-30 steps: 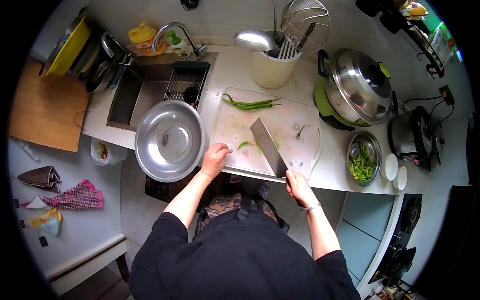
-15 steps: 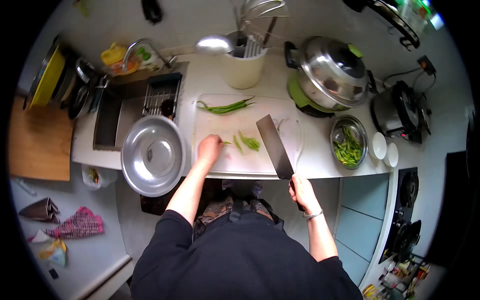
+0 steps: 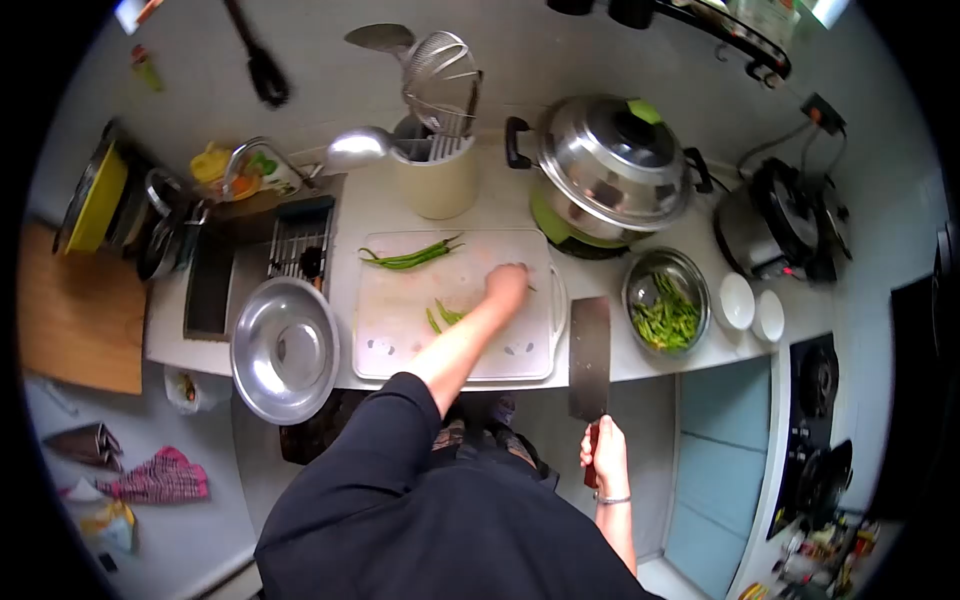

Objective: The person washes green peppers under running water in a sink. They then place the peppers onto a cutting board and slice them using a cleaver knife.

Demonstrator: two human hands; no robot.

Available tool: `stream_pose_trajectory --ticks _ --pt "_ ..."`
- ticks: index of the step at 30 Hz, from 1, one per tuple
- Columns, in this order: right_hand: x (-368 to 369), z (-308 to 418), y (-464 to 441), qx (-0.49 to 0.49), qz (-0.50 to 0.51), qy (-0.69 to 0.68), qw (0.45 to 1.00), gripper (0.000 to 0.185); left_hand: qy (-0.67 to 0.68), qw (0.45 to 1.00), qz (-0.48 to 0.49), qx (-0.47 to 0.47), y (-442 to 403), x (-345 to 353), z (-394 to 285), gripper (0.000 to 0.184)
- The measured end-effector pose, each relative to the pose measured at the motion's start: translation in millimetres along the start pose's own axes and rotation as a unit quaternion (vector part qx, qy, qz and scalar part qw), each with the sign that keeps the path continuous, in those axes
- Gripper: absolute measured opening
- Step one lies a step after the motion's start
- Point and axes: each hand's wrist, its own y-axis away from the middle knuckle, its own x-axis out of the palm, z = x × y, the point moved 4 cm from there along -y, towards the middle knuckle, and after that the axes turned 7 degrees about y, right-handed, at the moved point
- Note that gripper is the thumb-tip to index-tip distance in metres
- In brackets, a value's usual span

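Note:
My right hand (image 3: 606,455) grips the dark handle of a cleaver (image 3: 590,355), whose wide blade points away from me past the board's right edge. Over the right part of the white cutting board (image 3: 400,345), my left hand (image 3: 508,287) is closed with its fingers down; what they hold, if anything, I cannot make out. Several long green chili peppers (image 3: 410,254) lie whole at the board's upper left. Cut green pepper pieces (image 3: 446,315) sit near its middle, partly behind my left forearm. To the right, a steel bowl (image 3: 634,312) holds cut green pieces (image 3: 668,315).
A large steel basin (image 3: 285,393) rests at the counter edge by the sink (image 3: 205,310). Behind the board stand a utensil holder (image 3: 437,190) and a lidded steel pot (image 3: 615,165). Two white bowls (image 3: 735,301) and a black cooker (image 3: 765,235) are at the right.
My left hand has moved right across the board, from beside the cut pieces to the board's right side. The cleaver has swung more upright and closer to me. The camera view has shifted.

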Motion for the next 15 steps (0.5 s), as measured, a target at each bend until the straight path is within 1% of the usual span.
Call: stream_pose_trajectory --ticks 2,3,5,6,7,8,9,11,12,13,14,15 --pt "-4 -1 -3 -0.007 0.021 -0.002 1.000 0.047 -0.026 0.999 0.022 -0.014 -2 8 -6 0.024" --pt "-5 2 -3 -0.001 0.014 -0.007 1.000 0.048 -0.031 0.999 0.015 -0.026 -1 8 -7 0.024" --pt "-5 10 -18 -0.002 0.030 0.007 1.000 0.050 0.018 1.000 0.008 -0.009 9 1 0 0.025" --pt "-4 14 -23 -0.003 0.036 0.022 0.999 0.050 0.014 1.000 0.000 -0.023 17 -7 6 0.025" --pt "-2 18 -28 -0.002 0.042 0.036 0.998 0.050 0.144 0.988 -0.009 -0.057 28 -19 10 0.023" --pt "1 23 -34 -0.018 0.059 0.045 0.997 0.050 0.273 0.958 -0.022 -0.088 39 -32 13 0.023" --pt "4 27 -39 -0.022 0.074 0.056 0.995 0.051 0.269 0.957 -0.033 -0.099 54 -48 18 0.023" --pt "15 37 -48 -0.027 0.099 0.074 0.992 0.050 0.449 0.876 -0.071 -0.162 92 -79 43 0.025" --pt "23 43 -51 -0.039 0.117 0.089 0.988 0.050 0.520 0.835 -0.109 -0.144 109 -66 78 0.029" --pt "30 42 -59 -0.037 0.131 0.084 0.987 0.050 0.511 0.834 -0.136 -0.155 131 -99 92 0.029" --pt "39 44 -64 -0.045 0.140 0.093 0.985 0.050 0.594 0.760 -0.164 -0.209 162 -139 98 0.030" --pt "50 48 -67 -0.050 0.149 0.103 0.982 0.051 0.669 0.671 -0.191 -0.255 196 -166 111 0.031"
